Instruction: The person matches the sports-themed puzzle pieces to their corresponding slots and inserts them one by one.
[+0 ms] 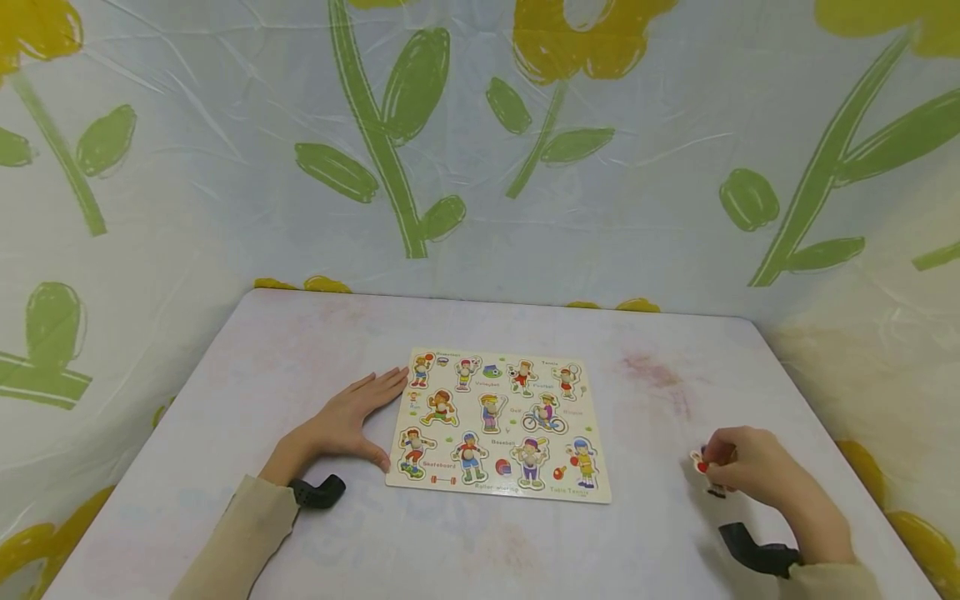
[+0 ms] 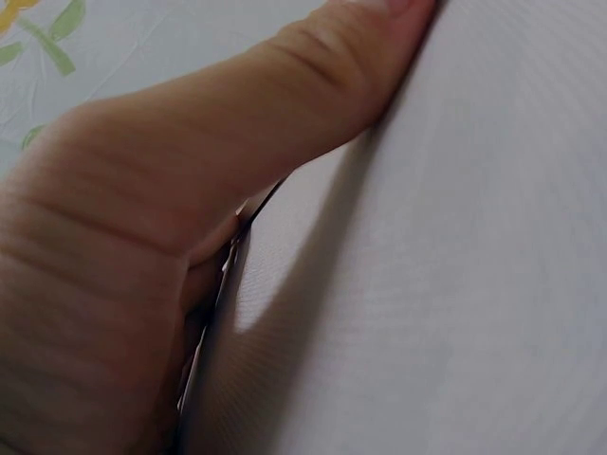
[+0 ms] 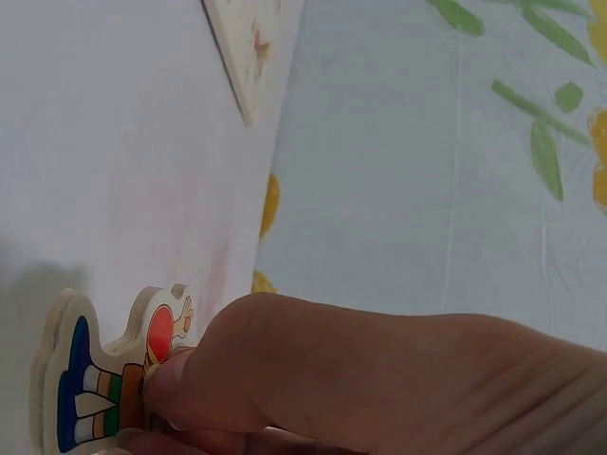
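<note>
In the head view, a wooden puzzle board [image 1: 468,421] printed with sports figures lies at the middle of the table. My left hand [image 1: 341,421] rests at its left edge, fingers extended along the side and thumb spread to the lower left corner. To the right, apart from the board, my right hand [image 1: 757,467] pinches a small puzzle piece [image 1: 701,463]. The right wrist view shows this puzzle piece [image 3: 78,379] as a flat wooden figure with blue shoes and a red round shape. Thumb and fingers cover its upper part.
The pale table [image 1: 315,550] reaches to a flower-printed cloth [image 1: 660,183] hanging behind and at both sides. Black wrist devices are worn on the left wrist [image 1: 318,492] and right wrist [image 1: 757,552].
</note>
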`<control>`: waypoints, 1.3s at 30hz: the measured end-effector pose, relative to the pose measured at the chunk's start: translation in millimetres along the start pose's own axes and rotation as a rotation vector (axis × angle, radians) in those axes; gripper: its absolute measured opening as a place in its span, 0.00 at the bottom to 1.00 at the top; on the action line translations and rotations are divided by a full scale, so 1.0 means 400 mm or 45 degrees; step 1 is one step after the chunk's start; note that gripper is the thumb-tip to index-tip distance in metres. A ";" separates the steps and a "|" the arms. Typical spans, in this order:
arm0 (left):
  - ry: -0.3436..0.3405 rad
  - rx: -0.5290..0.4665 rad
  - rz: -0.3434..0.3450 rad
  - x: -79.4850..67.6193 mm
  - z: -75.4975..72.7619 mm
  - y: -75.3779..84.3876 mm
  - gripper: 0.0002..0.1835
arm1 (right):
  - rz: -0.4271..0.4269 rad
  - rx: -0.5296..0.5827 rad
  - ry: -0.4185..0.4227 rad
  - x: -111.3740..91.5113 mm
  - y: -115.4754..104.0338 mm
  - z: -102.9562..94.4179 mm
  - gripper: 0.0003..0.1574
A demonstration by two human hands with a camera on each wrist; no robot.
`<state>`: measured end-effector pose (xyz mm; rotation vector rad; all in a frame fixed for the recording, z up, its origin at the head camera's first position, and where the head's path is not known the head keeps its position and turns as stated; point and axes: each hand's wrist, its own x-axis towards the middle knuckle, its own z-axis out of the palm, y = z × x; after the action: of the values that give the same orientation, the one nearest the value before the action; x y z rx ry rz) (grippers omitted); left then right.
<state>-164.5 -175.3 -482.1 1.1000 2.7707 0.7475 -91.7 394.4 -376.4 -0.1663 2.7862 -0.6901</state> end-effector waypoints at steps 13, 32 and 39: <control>0.003 0.011 0.006 -0.002 0.001 0.001 0.71 | -0.172 -0.033 0.034 0.046 -0.084 0.007 0.06; 0.005 0.004 0.006 -0.003 0.001 0.001 0.71 | -0.191 -0.045 -0.006 0.104 -0.222 0.033 0.08; 0.006 -0.011 0.017 0.001 -0.001 -0.001 0.72 | -0.216 0.003 -0.029 0.114 -0.260 0.051 0.09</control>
<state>-165.0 -175.3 -482.0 1.1180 2.7640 0.7642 -124.9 285.8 -355.1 -0.4116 2.7720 -0.7254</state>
